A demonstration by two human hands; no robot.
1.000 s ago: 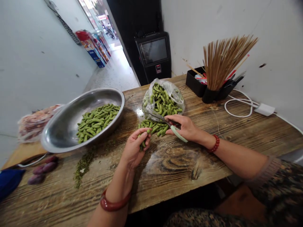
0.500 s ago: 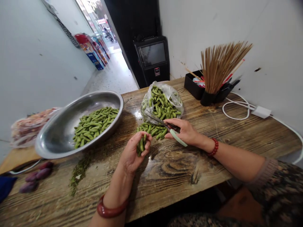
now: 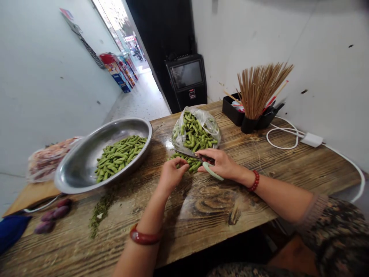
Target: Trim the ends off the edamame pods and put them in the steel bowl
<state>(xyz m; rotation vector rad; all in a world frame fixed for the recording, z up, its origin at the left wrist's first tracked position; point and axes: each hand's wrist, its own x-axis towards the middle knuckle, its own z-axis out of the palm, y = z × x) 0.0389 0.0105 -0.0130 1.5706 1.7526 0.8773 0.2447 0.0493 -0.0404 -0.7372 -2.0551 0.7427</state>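
My left hand (image 3: pixel 172 175) is turned back-up with curled fingers, its tips at the near-left edge of a small heap of edamame pods (image 3: pixel 195 164). The pods in its palm are hidden behind the hand. My right hand (image 3: pixel 220 164) grips scissors with pale green handles (image 3: pixel 212 172), their blades pointing left over the heap. The blades look nearly closed. Just behind, a clear plastic bag (image 3: pixel 211 122) lies with its mouth open, full of green pods. To the left stands a wide steel basin (image 3: pixel 76 163) with many pods inside.
Stem trimmings (image 3: pixel 99 215) lie on the wooden table (image 3: pixel 187 234) before the basin. Purple-red bulbs (image 3: pixel 53 217) and a bag of meat (image 3: pixel 49 159) are far left. Skewers (image 3: pixel 261 90) stand in a black holder (image 3: pixel 230 111) at the back right, near a white cable (image 3: pixel 276 144).
My left hand has rolled from palm-up, showing several pods, to back-up, and moved towards the heap. The scissors have stayed over the heap. The whole view has shifted slightly.
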